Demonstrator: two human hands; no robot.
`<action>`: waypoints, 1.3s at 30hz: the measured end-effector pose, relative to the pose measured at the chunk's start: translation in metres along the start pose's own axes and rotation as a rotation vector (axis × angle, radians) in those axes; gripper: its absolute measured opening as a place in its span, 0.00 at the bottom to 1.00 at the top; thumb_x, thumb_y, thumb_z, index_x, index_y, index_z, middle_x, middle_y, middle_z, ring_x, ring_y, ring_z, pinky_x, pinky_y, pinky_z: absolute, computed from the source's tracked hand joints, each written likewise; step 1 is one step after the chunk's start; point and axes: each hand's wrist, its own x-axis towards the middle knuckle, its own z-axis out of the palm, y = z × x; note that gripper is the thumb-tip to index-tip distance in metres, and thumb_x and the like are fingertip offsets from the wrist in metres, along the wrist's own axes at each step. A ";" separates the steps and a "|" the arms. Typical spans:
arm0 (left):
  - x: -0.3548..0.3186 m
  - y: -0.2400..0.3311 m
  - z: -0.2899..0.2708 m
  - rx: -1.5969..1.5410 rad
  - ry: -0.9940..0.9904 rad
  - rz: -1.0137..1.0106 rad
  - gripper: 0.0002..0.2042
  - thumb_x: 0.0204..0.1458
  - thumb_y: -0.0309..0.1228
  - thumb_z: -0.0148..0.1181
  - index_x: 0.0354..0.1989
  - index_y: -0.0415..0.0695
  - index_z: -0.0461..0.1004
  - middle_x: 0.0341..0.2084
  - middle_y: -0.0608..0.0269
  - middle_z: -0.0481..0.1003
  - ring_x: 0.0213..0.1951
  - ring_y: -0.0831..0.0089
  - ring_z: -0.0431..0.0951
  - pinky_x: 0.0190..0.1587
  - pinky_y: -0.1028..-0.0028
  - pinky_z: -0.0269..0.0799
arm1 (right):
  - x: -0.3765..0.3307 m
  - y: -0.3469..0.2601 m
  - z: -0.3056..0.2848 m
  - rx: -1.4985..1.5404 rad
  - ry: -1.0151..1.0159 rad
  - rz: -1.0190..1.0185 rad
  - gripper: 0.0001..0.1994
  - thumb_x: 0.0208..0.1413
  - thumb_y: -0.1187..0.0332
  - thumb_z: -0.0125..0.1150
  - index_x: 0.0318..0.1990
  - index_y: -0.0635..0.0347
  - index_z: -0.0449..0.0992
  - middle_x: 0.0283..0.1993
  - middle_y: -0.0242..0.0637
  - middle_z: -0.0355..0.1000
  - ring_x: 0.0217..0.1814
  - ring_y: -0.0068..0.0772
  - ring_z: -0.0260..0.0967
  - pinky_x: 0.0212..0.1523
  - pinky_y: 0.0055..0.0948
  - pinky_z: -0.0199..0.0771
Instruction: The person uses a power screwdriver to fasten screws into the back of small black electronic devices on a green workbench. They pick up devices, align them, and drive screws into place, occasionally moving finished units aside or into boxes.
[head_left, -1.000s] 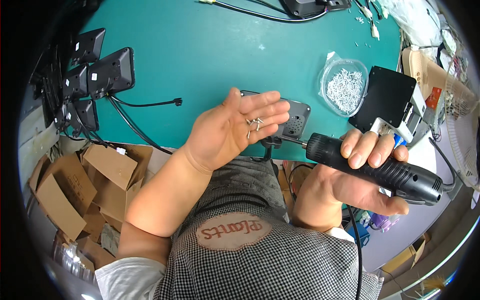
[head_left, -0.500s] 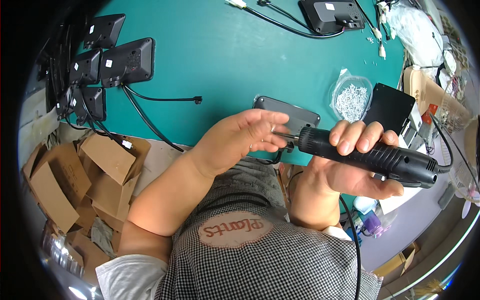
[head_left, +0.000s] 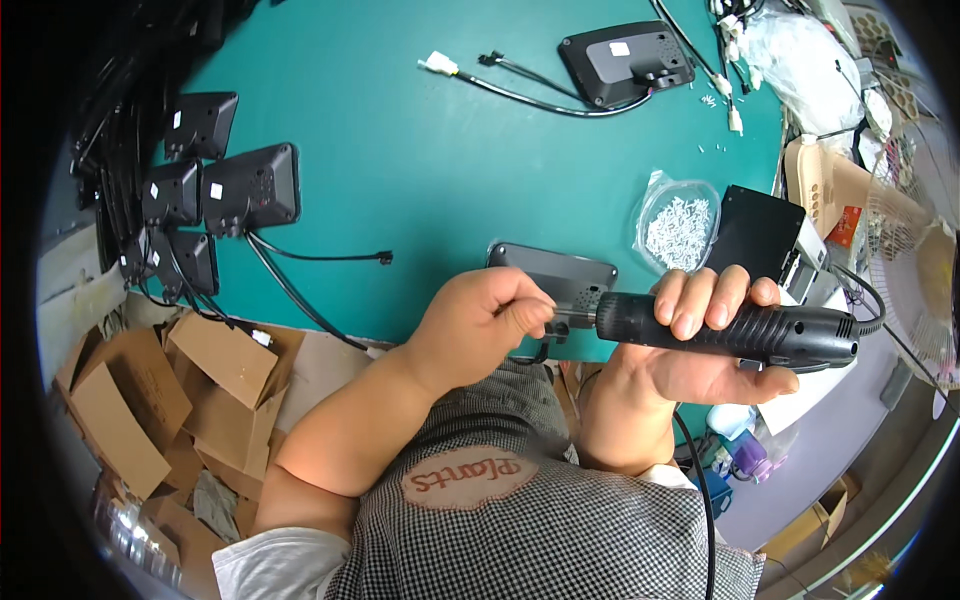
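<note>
My right hand (head_left: 690,375) is wrapped round a black electric screwdriver (head_left: 770,333), held sideways with its bit end pointing left. My left hand (head_left: 480,325) is closed at the bit end, thumb against curled fingers. Whether it pinches the bit or a small screw there is hidden. Just behind both hands, a black flat device housing (head_left: 560,268) lies on the green mat near its front edge, partly covered by the left hand and the screwdriver. A clear plastic tub (head_left: 641,222) full of small silvery screws (head_left: 682,235) stands behind my right hand.
Several black devices with cables (head_left: 250,188) lie at the left of the green mat (head_left: 400,160). Another cabled device (head_left: 628,65) lies at the far right, near loose screws. A black box (head_left: 755,232) stands beside the tub. Cardboard boxes (head_left: 125,430) sit below left.
My left hand's fingers have gone from spread to closed at the screwdriver's bit end. The right hand still grips the screwdriver. The whole view has shifted, with the table lower in the picture.
</note>
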 end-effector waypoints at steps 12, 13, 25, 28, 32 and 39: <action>0.154 0.070 0.000 1.110 0.421 0.360 0.33 0.45 0.49 0.62 0.54 0.37 0.67 0.35 0.54 0.75 0.39 0.63 0.77 0.41 0.67 0.72 | 0.042 -0.034 -0.029 -0.144 0.046 -0.147 0.36 0.52 0.36 0.50 0.51 0.64 0.63 0.31 0.39 0.66 0.26 0.35 0.69 0.26 0.34 0.71; 0.175 0.080 0.001 1.206 0.383 0.216 0.38 0.41 0.54 0.64 0.55 0.37 0.65 0.39 0.50 0.75 0.43 0.58 0.76 0.44 0.64 0.72 | 0.043 -0.035 -0.031 -0.150 0.048 -0.148 0.36 0.52 0.36 0.50 0.51 0.64 0.63 0.31 0.39 0.66 0.26 0.35 0.69 0.26 0.34 0.71; 0.198 0.097 -0.042 1.575 0.163 0.114 0.40 0.31 0.52 0.70 0.56 0.50 0.65 0.37 0.54 0.74 0.41 0.57 0.75 0.43 0.62 0.71 | 0.061 -0.040 -0.058 -0.167 0.044 -0.173 0.36 0.53 0.37 0.48 0.53 0.64 0.63 0.32 0.41 0.65 0.25 0.36 0.67 0.28 0.36 0.72; 0.163 0.086 -0.063 1.583 0.099 0.186 0.41 0.29 0.46 0.73 0.57 0.51 0.64 0.34 0.54 0.74 0.40 0.56 0.74 0.42 0.62 0.71 | 0.071 -0.033 -0.064 -0.155 0.014 -0.186 0.36 0.53 0.36 0.48 0.53 0.64 0.63 0.32 0.41 0.65 0.25 0.36 0.67 0.28 0.36 0.72; 0.123 0.072 -0.064 1.599 0.063 0.123 0.42 0.26 0.39 0.74 0.58 0.53 0.63 0.32 0.56 0.72 0.37 0.58 0.74 0.39 0.63 0.72 | 0.081 -0.021 -0.069 -0.177 -0.017 -0.171 0.37 0.53 0.36 0.48 0.54 0.63 0.63 0.33 0.41 0.65 0.25 0.36 0.67 0.29 0.37 0.72; 0.103 0.066 -0.069 1.564 0.109 0.186 0.45 0.23 0.37 0.75 0.59 0.50 0.63 0.28 0.59 0.69 0.33 0.60 0.73 0.37 0.64 0.72 | 0.084 -0.014 -0.075 -0.176 -0.010 -0.137 0.38 0.53 0.34 0.45 0.54 0.62 0.64 0.34 0.41 0.66 0.27 0.36 0.68 0.30 0.37 0.73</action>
